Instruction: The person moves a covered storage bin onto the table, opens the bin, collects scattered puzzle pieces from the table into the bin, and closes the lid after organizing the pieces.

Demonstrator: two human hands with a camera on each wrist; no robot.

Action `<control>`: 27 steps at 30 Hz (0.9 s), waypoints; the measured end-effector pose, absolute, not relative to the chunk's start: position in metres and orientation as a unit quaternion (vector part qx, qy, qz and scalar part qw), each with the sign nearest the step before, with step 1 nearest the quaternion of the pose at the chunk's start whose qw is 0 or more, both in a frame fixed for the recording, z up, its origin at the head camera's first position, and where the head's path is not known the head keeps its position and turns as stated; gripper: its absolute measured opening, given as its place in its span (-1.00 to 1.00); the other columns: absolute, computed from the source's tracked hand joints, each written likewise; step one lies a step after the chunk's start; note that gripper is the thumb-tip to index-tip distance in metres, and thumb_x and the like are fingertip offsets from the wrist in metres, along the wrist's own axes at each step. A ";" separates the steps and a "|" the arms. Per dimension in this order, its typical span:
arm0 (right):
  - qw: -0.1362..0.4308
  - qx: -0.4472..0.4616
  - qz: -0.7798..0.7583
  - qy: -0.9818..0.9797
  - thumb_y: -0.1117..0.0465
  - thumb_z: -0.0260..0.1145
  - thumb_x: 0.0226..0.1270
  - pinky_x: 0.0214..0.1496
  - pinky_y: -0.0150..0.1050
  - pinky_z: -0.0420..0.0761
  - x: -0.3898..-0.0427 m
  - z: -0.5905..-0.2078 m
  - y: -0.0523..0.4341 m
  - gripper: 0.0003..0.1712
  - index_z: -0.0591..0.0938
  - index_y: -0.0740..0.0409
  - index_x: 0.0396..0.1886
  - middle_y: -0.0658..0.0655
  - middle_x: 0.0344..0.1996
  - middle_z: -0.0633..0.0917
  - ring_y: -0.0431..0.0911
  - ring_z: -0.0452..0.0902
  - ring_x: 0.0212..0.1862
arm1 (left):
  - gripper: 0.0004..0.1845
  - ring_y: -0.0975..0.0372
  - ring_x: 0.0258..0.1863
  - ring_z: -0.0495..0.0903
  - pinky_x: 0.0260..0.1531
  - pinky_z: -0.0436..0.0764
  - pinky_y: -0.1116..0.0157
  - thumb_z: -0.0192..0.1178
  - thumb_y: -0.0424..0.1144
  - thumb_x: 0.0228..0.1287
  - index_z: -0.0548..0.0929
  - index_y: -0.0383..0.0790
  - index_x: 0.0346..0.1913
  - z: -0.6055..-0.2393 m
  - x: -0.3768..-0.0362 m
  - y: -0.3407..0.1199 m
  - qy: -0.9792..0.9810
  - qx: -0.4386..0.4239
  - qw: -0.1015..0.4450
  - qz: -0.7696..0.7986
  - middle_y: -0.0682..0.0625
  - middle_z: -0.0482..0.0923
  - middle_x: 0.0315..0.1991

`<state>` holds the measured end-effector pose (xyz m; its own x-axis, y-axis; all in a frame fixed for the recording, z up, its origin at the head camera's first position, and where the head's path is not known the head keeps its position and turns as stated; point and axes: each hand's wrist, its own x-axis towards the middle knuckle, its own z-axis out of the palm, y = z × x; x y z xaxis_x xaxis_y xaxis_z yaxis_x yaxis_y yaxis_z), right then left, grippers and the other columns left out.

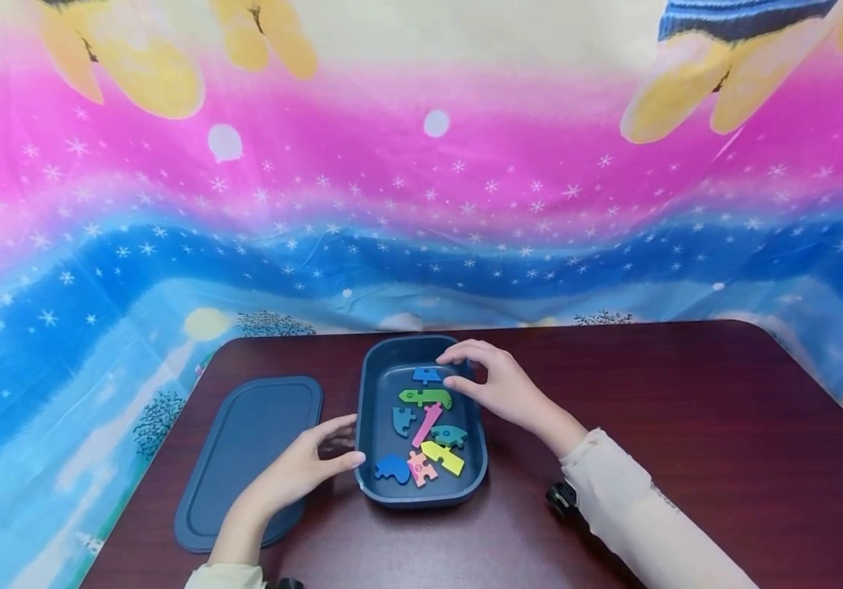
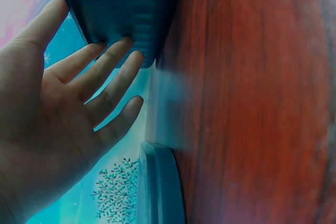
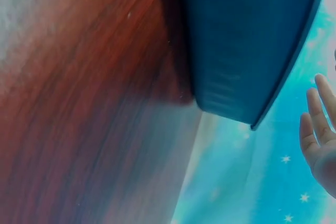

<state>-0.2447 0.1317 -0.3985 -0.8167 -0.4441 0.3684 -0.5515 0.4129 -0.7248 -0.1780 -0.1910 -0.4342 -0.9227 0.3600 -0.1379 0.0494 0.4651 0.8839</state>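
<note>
The tray (image 1: 366, 425) stands in the middle of the table (image 1: 686, 425) and holds coloured puzzle pieces (image 1: 424, 425). The left hand (image 1: 296, 474) rests against the tray's left wall — fingers (image 2: 113, 66) straight and a little apart. The right hand (image 1: 498, 384) hovers over the far right rim, fingers loosely curved and apart, holding nothing. The lid (image 1: 244, 458) lies flat just left of the tray.

Bright, even light fills the room from above, leaving only faint soft shadows beneath the blue tray (image 1: 365, 425) on the dark surface (image 1: 686, 425). The head view is sharp in the middle, but the backdrop cloth (image 1: 421, 204) bows at the edges. Both wrist views are soft and smeared: the wood grain streaks, the tray's wall (image 2: 126, 9) blurs, colours run oversaturated.
</note>
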 end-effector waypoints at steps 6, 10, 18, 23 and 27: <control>0.076 0.315 0.450 -0.832 0.18 0.43 0.31 0.16 0.13 0.51 -0.227 -0.392 0.137 -0.69 0.70 -0.10 0.04 -0.11 0.03 0.65 -0.14 0.51 0.11 | -0.32 -0.03 0.19 0.51 0.08 0.57 0.04 0.26 -0.08 0.39 0.32 -0.26 0.46 -0.433 -0.177 -0.191 0.840 0.137 0.151 0.504 -0.18 0.51 0.23; 0.088 0.323 0.447 -0.830 0.21 0.45 0.28 0.17 0.08 0.52 -0.216 -0.390 0.143 -0.68 0.71 -0.07 0.03 -0.10 0.02 0.66 -0.14 0.52 0.13 | -0.33 -0.03 0.19 0.52 0.08 0.56 0.03 0.27 -0.11 0.38 0.32 -0.28 0.45 -0.431 -0.177 -0.190 0.836 0.139 0.149 0.509 -0.20 0.50 0.24; 0.093 0.328 0.436 -0.833 0.24 0.46 0.26 0.15 -0.01 0.56 -0.197 -0.388 0.158 -0.65 0.69 -0.14 0.03 -0.15 0.03 0.65 -0.19 0.50 0.14 | -0.33 -0.03 0.18 0.52 0.07 0.57 0.03 0.27 -0.11 0.38 0.33 -0.27 0.45 -0.430 -0.176 -0.189 0.838 0.138 0.147 0.506 -0.19 0.50 0.24; 0.106 0.342 0.425 -0.831 0.22 0.45 0.27 0.17 -0.16 0.53 -0.188 -0.387 0.170 -0.65 0.69 -0.18 0.02 -0.16 0.03 0.65 -0.19 0.50 0.13 | -0.32 -0.02 0.18 0.52 0.07 0.57 0.04 0.27 -0.08 0.38 0.33 -0.26 0.45 -0.430 -0.176 -0.189 0.842 0.133 0.149 0.502 -0.18 0.50 0.24; 0.110 0.349 0.425 -0.828 0.25 0.44 0.28 0.19 -0.28 0.49 -0.182 -0.385 0.179 -0.63 0.68 -0.22 0.03 -0.16 0.05 0.64 -0.21 0.49 0.15 | -0.31 -0.03 0.18 0.52 0.07 0.58 0.02 0.28 -0.08 0.37 0.33 -0.27 0.45 -0.429 -0.176 -0.188 0.843 0.128 0.148 0.500 -0.18 0.49 0.25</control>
